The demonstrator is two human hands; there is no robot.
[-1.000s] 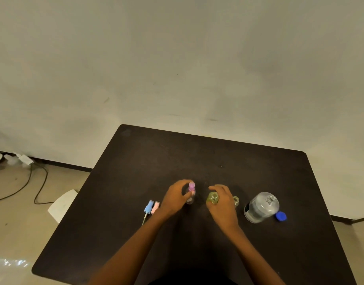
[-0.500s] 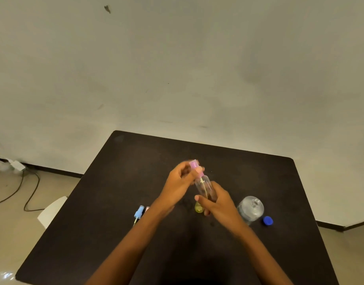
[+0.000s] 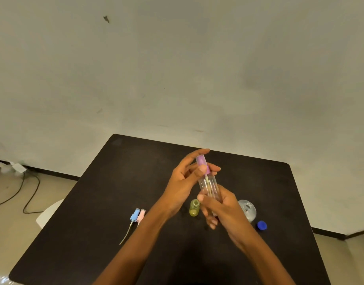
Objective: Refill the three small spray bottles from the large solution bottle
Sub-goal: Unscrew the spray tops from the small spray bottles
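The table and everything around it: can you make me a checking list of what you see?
Surface: dark table, square.
Job's things: clear spray bottle with purple top, lifted; yellow-green bottle standing, open; large solution bottle, uncapped; blue cap beside it.
Clutter: blue spray top and pink spray top, lying side by side.
Hands: left hand pinches the purple top; right hand holds the body.
Cables: black cables on the floor, left.
Surroundings: plain wall, marked.
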